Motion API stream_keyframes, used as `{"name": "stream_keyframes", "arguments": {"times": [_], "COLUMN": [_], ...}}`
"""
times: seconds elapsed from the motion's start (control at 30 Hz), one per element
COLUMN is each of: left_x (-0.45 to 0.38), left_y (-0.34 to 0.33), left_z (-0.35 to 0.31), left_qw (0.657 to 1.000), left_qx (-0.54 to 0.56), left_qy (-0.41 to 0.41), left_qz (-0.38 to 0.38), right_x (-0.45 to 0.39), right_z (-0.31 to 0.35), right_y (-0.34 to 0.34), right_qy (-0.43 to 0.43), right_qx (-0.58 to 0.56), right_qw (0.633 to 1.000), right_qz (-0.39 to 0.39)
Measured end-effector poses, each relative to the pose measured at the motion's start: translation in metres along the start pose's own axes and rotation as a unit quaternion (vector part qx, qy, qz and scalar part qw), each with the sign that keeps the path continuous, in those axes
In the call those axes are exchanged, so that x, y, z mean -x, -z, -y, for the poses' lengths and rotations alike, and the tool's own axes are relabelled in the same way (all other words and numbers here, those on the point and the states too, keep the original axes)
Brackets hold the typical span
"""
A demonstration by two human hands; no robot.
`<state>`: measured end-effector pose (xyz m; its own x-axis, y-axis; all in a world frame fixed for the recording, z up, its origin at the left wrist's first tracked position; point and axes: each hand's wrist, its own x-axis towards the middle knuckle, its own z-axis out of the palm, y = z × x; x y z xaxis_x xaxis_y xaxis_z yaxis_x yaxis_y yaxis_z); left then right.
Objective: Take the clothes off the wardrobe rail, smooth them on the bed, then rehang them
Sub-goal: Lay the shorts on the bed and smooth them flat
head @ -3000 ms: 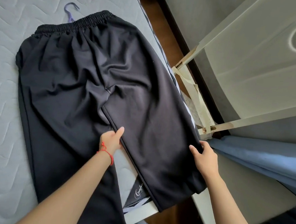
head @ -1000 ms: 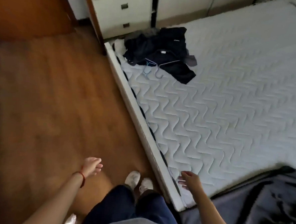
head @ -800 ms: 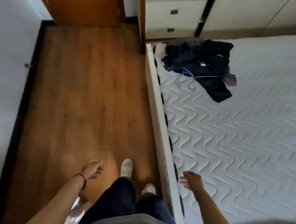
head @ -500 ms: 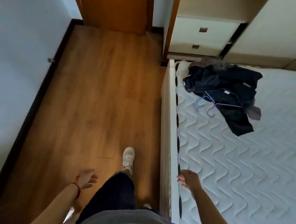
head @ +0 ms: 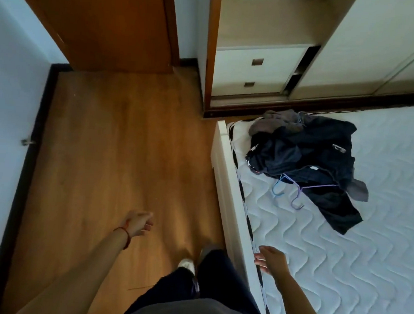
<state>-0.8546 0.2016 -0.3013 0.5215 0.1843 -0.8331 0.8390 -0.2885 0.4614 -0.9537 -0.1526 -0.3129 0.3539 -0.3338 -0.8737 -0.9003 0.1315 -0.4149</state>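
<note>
The person stands on the wooden floor (head: 109, 151) beside the bed (head: 339, 274), facing the open wardrobe (head: 259, 70). Both hands are empty. The left hand (head: 137, 223) hangs out over the floor with loosely curled fingers, gripping nothing. The right hand (head: 268, 259) is spread open just above the mattress edge, near the bed frame; I cannot tell whether it touches.

The clothes still to be dealt with lie in a dark heap (head: 305, 158) at the far corner of the bed, close to the wardrobe, with a grey garment (head: 273, 123) bunched at the top of the pile. Two thin wire hangers, a blue one (head: 278, 186) and a purple one (head: 303, 193), poke out from the near side of it, hooks lying on the mattress.

From where I stand, the snag risk looks the greatest: those hooks seem tangled among the sleeves and legs, so pulling one garment could drag the whole heap along, or tip it off the bed's corner onto the floor. A hook could also catch in the quilted cover. The gap between bed and wall is narrow, so a shin could meet the frame.

As for writing, there are small pale marks on the dark fabric, perhaps a logo and a sewn-in tag, but nothing is legible.
</note>
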Motion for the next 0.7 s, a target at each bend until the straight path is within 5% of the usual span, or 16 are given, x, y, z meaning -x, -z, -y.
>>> {"name": "stream_keyframes", "arguments": {"times": [0.27,0.7], "left_x": [-0.069,-0.119], "left_y": [-0.034,-0.12], "left_z": [-0.138,-0.326], "left_qw": [0.999,0.954], "left_qx": [-0.02,-0.272], "left_qy": [-0.017,-0.073], "left_qz": [0.019,0.106], "right_x": [-0.072,-0.121], "right_z": [0.079,0.21], "right_y": [0.0,0.037], "right_qy": [-0.039,-0.013], "right_qx": [-0.101,-0.214], "right_qw": [0.994,0.974], "right_qz": [-0.008,-0.074]}}
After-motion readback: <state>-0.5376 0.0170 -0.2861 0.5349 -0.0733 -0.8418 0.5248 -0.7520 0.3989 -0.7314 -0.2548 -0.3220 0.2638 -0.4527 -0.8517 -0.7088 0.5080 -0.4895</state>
